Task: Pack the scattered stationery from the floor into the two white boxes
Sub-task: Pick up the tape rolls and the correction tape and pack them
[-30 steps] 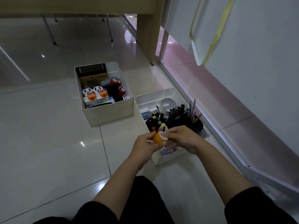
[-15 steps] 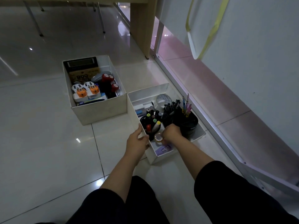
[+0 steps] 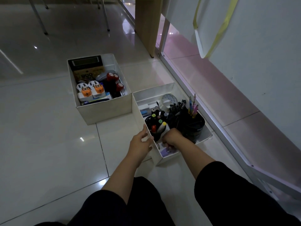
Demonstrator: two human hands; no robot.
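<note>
Right hand (image 3: 171, 139) reached down into the near corner of the nearer white box (image 3: 157, 156), low in the middle of the frame, knuckles up and fingers curled under out of sight; could not tell whether anything was still pinched. Orange tape roll, held between both hands a second before and lowered at the box half a second before, no longer visible. Left hand (image 3: 140, 143) lay against the outside of that box's left wall, fingers loosely bent over the rim, thumb up near the top edge, much as half a second earlier. Both forearms stretched forward from black sleeves at the bottom of the frame.

Just beyond the right hand stood a black cup of markers (image 3: 157, 126) and a black pencil holder (image 3: 189, 123), with a clear tape roll (image 3: 169, 100) toward the far wall. Up and left, touching corner to corner, sat the second white box (image 3: 104, 111), filled with a calculator (image 3: 87, 65), two orange-and-white plugs (image 3: 91, 91) and red-topped items. Pale glossy floor tiles (image 3: 48, 128) all round.
</note>
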